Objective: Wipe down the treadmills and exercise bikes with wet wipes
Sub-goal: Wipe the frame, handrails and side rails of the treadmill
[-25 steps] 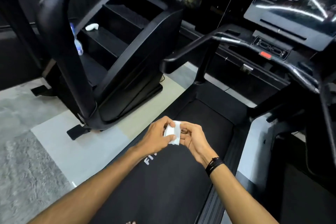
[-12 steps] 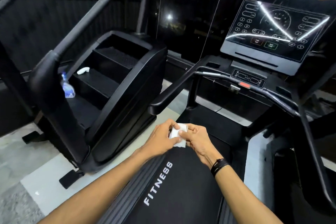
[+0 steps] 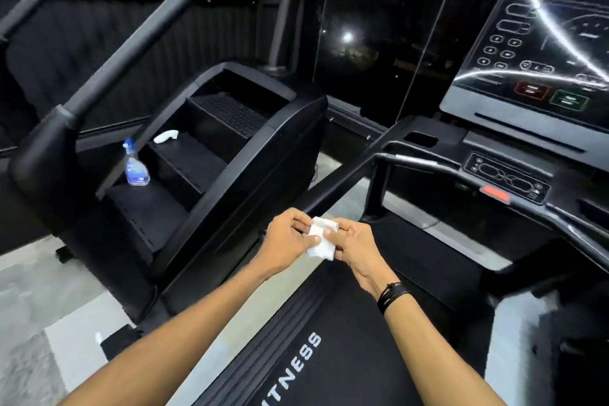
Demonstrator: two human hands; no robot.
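- The wipe (image 3: 321, 239) is pinched between both hands, left (image 3: 288, 239) and right (image 3: 354, 245), above the treadmill (image 3: 346, 339) belt.
- If bunched or dropped while being unfolded, poor wiping contact may result.

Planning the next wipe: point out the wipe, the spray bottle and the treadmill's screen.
wipe (image 3: 321, 238): head view, middle of the white sheet between both hands.
spray bottle (image 3: 136, 171): head view, its clear body on the stair machine's step.
screen (image 3: 540, 53): head view, glossy panel face.
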